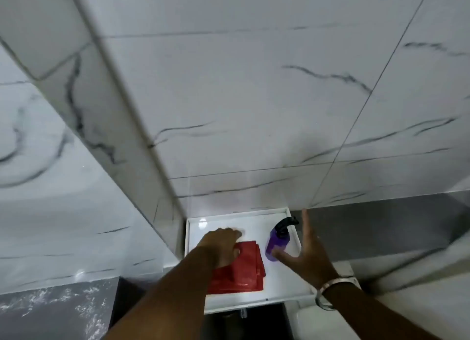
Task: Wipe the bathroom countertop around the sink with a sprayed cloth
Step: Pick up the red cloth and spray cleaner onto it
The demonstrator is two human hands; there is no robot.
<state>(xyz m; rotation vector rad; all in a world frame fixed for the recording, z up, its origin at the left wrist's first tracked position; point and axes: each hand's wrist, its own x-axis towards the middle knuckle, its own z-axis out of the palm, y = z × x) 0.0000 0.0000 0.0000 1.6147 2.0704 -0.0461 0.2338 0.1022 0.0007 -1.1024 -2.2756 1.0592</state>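
A folded red cloth lies on a white tray-like shelf low in the head view. My left hand rests on the cloth's upper left part, fingers curled down over it; whether it grips the cloth is unclear. A purple spray bottle with a black trigger head stands on the shelf to the right of the cloth. My right hand is open beside the bottle, fingers spread, thumb close to the bottle's base, not closed around it. A metal bracelet sits on my right wrist.
White marble-patterned wall tiles fill most of the view, with a projecting tiled column on the left. A grey band runs along the wall to the right of the shelf. Dark speckled floor shows at lower left.
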